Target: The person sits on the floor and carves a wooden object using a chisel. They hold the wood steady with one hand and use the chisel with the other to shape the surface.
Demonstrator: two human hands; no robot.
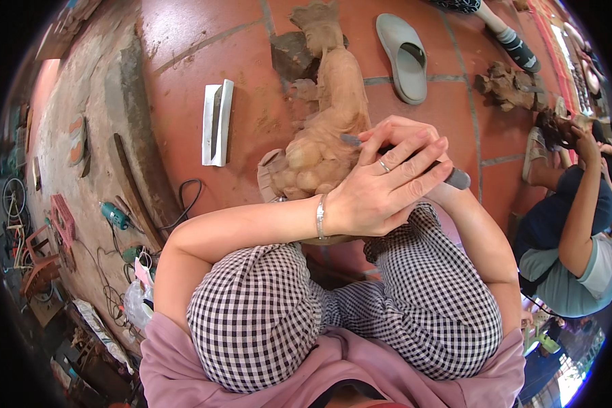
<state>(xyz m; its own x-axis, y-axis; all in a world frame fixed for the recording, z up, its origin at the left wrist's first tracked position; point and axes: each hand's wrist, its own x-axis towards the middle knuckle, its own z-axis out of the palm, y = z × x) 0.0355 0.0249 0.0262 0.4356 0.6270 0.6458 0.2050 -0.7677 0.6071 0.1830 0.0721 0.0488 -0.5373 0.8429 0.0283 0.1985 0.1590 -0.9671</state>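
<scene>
A carved piece of brown wood (343, 85) lies lengthwise in front of my knees, with rounded lumps at its near end. My left hand (391, 183), wearing a ring and a bracelet, lies across my right hand (404, 129) at the wood's right side. Both hands are closed round a slim grey rod-shaped tool (460, 179). Its blunt end sticks out to the right, and its other tip touches or nearly touches the wood. Much of the tool and most of the right hand's fingers are hidden under the left hand.
On the tiled floor lie a white angled strip (217, 122), a grey clog (402, 58) and another rough wood piece (510, 86). A green power tool (114, 215) with cables lies at left. Another person (571, 238) sits at right.
</scene>
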